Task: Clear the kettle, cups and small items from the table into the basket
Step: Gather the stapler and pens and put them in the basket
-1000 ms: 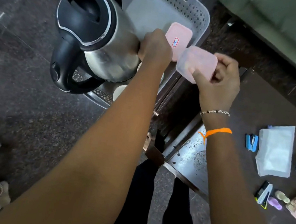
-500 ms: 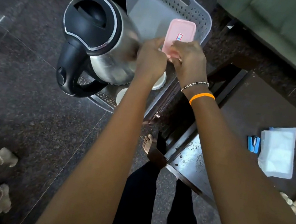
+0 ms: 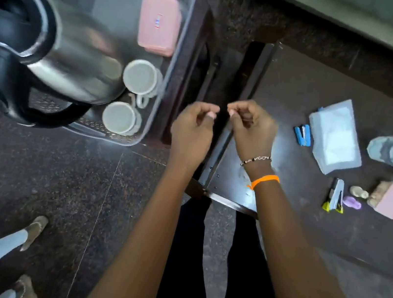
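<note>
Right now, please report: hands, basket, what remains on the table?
Left hand and right hand loosely curled, empty, beside basket. Kettle, two cups, pink box inside. Staplers, packet, another pink box on table. Nothing blocking.

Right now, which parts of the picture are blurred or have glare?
Head view: the kettle at the left edge is smeared by motion blur; the floor below the basket shows glare; wide-angle distortion bends the edges.

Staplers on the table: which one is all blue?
The blue stapler beside the clear plastic packet. The other stapler, nearer the person, is grey and black with yellow tips.
</note>
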{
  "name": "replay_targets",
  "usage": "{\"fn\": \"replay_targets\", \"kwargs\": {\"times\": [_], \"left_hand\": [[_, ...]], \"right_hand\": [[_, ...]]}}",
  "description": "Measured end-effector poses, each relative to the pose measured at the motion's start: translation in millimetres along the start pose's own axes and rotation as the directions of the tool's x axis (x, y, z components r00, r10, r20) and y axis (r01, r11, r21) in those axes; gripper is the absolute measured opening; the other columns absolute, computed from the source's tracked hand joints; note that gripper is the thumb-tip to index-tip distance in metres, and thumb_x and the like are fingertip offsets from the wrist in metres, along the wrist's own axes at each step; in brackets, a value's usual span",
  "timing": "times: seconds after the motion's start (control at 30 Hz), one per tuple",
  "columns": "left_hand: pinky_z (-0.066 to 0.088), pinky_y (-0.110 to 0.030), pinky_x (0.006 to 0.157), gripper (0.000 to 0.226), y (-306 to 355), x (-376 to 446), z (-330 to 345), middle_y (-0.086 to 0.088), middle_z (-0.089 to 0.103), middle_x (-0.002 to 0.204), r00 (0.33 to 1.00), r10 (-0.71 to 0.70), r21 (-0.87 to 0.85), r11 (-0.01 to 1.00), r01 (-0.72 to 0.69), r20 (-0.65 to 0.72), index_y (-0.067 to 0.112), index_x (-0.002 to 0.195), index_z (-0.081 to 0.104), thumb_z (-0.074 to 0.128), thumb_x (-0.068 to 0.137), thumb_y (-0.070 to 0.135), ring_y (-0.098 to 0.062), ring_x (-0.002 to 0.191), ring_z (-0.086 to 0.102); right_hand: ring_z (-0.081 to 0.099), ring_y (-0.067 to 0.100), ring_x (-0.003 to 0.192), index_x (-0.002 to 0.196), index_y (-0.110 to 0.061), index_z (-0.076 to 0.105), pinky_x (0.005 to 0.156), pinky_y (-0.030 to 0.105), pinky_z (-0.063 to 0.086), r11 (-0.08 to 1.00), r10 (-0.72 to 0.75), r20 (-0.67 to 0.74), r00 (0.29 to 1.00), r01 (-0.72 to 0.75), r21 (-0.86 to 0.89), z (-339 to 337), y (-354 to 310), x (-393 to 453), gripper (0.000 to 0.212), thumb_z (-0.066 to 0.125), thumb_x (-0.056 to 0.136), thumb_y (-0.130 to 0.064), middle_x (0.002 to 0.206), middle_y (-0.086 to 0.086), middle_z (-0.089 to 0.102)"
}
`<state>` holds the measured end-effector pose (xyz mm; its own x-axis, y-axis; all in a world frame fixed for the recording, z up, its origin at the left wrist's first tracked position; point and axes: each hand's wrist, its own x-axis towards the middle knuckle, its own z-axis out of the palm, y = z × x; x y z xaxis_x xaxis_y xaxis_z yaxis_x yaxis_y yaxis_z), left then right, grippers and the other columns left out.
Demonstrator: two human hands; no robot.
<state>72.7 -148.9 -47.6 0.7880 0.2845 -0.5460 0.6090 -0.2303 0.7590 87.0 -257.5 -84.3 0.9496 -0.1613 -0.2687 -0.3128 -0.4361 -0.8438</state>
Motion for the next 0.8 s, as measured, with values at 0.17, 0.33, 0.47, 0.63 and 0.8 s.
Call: {"fn": "replay_targets", "kwargs": {"times": [0.17, 0.33, 0.47, 0.63, 0.8], "left_hand": [[0.05, -0.036, 0.093, 0.02, -17, -38, 73, -0.006, 0.07, 0.098, 0.98, -0.027, 0.109, 0.994, 0.006, 0.197, 0.011, 0.094, 0.069, 0.051, 0.088, 0.005, -0.021, 0.095, 0.065], [0.044, -0.031, 0.093, 0.023, -32, -57, 142, -0.008, 0.069, 0.103, 0.92, -0.053, 0.292, 0.954, -0.068, 0.389, 0.014, 0.097, 0.069, 0.049, 0.089, 0.004, -0.026, 0.099, 0.063], [0.037, -0.021, 0.094, 0.028, -46, -56, 187, -0.01, 0.066, 0.118, 0.846, -0.166, 0.506, 0.852, -0.135, 0.506, 0.012, 0.111, 0.066, 0.047, 0.091, 0.006, -0.024, 0.111, 0.059], [0.036, -0.029, 0.1, 0.045, -51, -43, 226, -0.015, 0.055, 0.129, 0.85, -0.221, 0.632, 0.759, -0.157, 0.477, 0.017, 0.134, 0.048, 0.042, 0.091, 0.004, -0.029, 0.121, 0.05], [0.032, -0.037, 0.108, 0.061, -45, -24, 258, -0.016, 0.034, 0.141, 0.876, -0.176, 0.639, 0.748, -0.177, 0.449, 0.023, 0.146, 0.028, 0.036, 0.091, -0.003, -0.032, 0.126, 0.044]], "right_hand": [[0.056, -0.01, 0.058, 0.085, -0.001, 0.069, 0.062, -0.003, 0.041, 0.987, 0.155, -0.075, 0.985, -0.158, -0.04, -68, 67, -26, 0.013, 0.059, 0.08, 0.005, 0.081, 0.0, 0.066], [0.059, 0.002, 0.064, 0.088, -0.001, 0.068, 0.07, 0.014, 0.046, 0.94, 0.307, -0.133, 0.942, -0.322, -0.108, -129, 132, -45, 0.015, 0.055, 0.082, 0.005, 0.088, 0.009, 0.071], [0.061, 0.036, 0.095, 0.103, -0.002, 0.062, 0.088, 0.035, 0.048, 0.848, 0.414, -0.195, 0.889, -0.454, -0.272, -170, 183, -55, 0.022, 0.053, 0.083, 0.0, 0.114, 0.02, 0.061], [0.036, 0.033, 0.129, 0.127, -0.003, 0.04, 0.098, 0.042, 0.041, 0.605, 0.482, -0.202, 0.852, -0.491, -0.627, -205, 221, -51, 0.042, 0.054, 0.09, -0.018, 0.141, 0.021, 0.036], [0.036, 0.035, 0.131, 0.124, 0.002, 0.04, 0.09, 0.044, 0.047, 0.532, 0.535, -0.04, 0.844, -0.374, -0.76, -218, 246, -31, 0.046, 0.06, 0.088, -0.019, 0.133, 0.026, 0.046]]}}
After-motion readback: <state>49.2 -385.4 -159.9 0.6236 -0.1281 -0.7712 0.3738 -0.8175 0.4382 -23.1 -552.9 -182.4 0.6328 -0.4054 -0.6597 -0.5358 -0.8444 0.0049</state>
